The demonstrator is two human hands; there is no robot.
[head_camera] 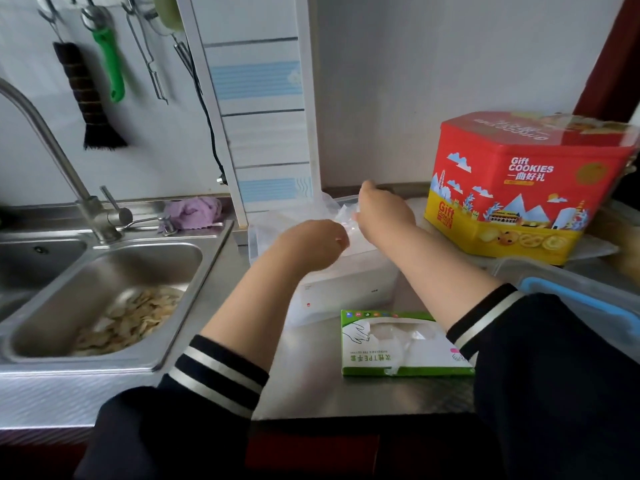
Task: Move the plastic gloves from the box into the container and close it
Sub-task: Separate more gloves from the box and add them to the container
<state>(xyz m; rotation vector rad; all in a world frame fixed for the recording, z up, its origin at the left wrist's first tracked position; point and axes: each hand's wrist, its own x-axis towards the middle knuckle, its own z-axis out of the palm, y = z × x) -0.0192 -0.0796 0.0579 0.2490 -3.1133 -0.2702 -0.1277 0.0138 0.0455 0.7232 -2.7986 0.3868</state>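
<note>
A green and white glove box (405, 344) lies on the steel counter near me, its torn opening showing clear plastic gloves inside. Beyond it stands a white container (346, 289). Both my hands reach over the container's top. My left hand (315, 244) and my right hand (381, 209) pinch thin clear plastic gloves (343, 216) between them above the container. More clear plastic (273, 223) bunches behind my left hand. The container's inside is hidden by my arms.
A red and yellow cookie tin (526, 188) stands at the right. A clear lid with a blue clip (581, 299) lies under my right sleeve. The steel sink (104, 289) with food scraps is left, with a tap (52, 150), a purple cloth (194, 209) and hanging tools.
</note>
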